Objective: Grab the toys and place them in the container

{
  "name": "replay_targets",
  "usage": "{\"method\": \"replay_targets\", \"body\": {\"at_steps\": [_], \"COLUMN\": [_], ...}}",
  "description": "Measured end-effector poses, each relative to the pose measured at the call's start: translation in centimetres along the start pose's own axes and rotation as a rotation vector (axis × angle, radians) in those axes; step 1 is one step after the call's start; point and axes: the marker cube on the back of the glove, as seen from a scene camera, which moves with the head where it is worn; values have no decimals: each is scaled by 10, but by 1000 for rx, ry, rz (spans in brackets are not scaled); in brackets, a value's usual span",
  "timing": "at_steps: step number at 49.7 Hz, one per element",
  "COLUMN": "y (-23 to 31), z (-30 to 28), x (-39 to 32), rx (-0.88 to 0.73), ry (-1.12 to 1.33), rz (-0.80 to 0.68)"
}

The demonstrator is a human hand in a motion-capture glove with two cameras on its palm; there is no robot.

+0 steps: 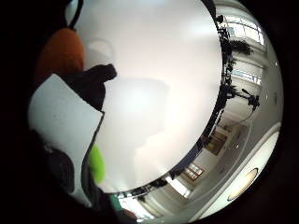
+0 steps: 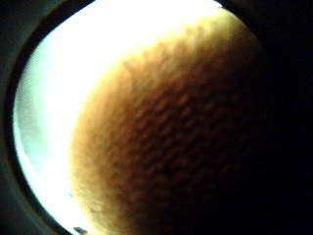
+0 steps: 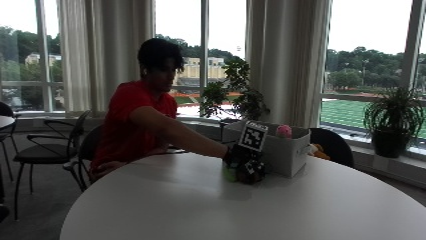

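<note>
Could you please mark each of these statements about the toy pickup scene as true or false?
1. The gloved right hand is low over the round white table, just beside the container. True.
2. The container is a dark round bowl. False: it is a pale box.
3. A pink toy shows above the container's rim. True.
4. The thumb side palm view is filled by a blue toy. False: an orange textured toy fills it, close to the palm.
5. The person is standing. False: the person sits at the table, arm stretched out.
</note>
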Motion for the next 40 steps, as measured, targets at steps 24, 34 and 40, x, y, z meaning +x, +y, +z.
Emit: {"method": "replay_targets", "body": {"at_steps": [24, 34, 40], "y": [52, 76, 94], "z": [2, -35, -85], "x": [-22, 17, 49], "rx": [191, 265, 327], "ry": [-220, -249, -235], "rz": [167, 288, 337]}}
